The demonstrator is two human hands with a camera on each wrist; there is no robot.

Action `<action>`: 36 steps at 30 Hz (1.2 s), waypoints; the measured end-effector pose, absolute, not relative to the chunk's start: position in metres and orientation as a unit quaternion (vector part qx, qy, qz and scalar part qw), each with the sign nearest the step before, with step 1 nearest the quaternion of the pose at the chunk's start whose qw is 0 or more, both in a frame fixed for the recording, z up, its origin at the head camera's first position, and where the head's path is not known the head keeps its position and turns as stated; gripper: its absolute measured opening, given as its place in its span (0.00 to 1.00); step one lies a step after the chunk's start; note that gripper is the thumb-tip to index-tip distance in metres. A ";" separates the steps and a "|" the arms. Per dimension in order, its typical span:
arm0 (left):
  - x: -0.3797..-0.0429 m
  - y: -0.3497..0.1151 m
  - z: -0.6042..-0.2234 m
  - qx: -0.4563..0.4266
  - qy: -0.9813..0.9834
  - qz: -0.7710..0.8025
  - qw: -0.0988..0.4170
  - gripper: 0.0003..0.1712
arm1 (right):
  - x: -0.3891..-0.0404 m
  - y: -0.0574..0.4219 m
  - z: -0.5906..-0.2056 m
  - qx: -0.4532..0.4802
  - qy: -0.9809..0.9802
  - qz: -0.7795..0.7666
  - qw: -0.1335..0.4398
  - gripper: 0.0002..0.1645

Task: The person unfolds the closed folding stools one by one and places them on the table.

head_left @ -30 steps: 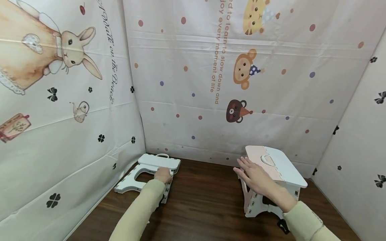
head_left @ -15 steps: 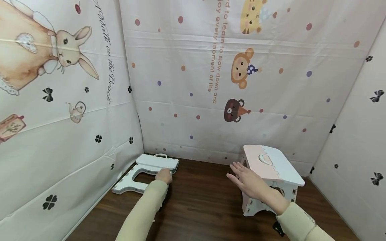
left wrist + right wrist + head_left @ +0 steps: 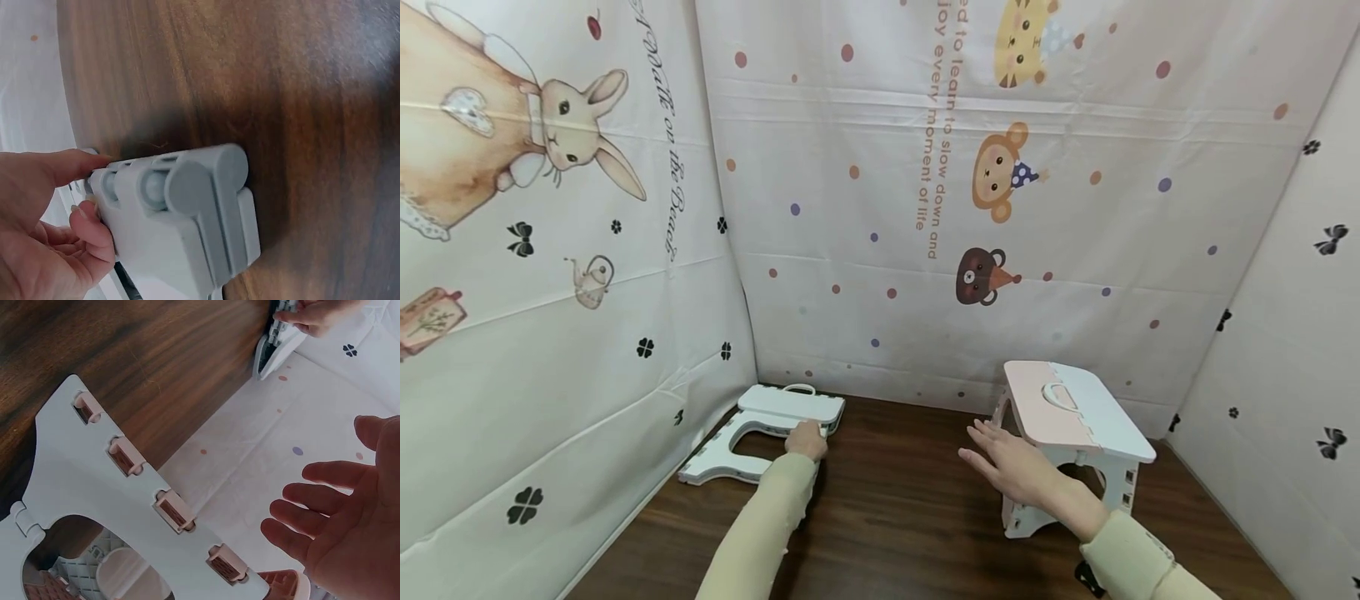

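A white folding stool (image 3: 722, 454), folded flat, lies on the table at the left in the head view. My left hand (image 3: 807, 440) grips its right edge. Up close in the left wrist view, thumb and curled fingers of the left hand (image 3: 47, 231) pinch the hinged edge of the folded stool (image 3: 169, 231). At the right stands a pink and white folding stool (image 3: 1075, 408), unfolded on its legs. Just left of it hovers my right hand (image 3: 1022, 471), fingers straight, holding nothing. The right wrist view has that hand (image 3: 344, 512) apart from the standing stool's leg panel (image 3: 119, 481).
The dark wooden table (image 3: 895, 500) runs between the two stools. Printed white cloth walls (image 3: 850, 233) enclose its back and both sides. A small black object (image 3: 1088, 577) lies partly behind the right sleeve.
My right hand has drifted a little left and down, away from the standing stool's top. The left hand keeps its grip on the folded stool, which stays in place.
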State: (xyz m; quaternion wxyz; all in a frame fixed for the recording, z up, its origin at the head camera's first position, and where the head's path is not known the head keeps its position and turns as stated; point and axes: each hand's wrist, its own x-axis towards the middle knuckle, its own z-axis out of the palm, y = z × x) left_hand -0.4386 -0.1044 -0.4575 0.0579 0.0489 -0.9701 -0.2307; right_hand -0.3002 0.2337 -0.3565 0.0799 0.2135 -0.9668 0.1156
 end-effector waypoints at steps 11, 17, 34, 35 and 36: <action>-0.434 -0.116 -0.463 0.047 -0.960 -0.258 0.096 0.06 | -0.298 0.238 -0.364 0.216 -0.967 0.126 0.056 0.40; -0.428 -0.116 -0.454 0.029 -0.956 -0.267 0.120 0.14 | -0.298 0.238 -0.365 0.211 -0.967 0.128 0.059 0.39; -0.399 -0.111 -0.409 0.032 -0.920 -0.333 0.203 0.12 | -0.293 0.237 -0.365 0.215 -0.965 0.134 0.063 0.39; -0.398 -0.111 -0.407 0.032 -0.918 -0.332 0.213 0.12 | -0.293 0.237 -0.365 0.215 -0.965 0.134 0.063 0.39; -0.396 -0.111 -0.406 0.030 -0.916 -0.335 0.218 0.12 | -0.294 0.238 -0.365 0.214 -0.966 0.133 0.063 0.39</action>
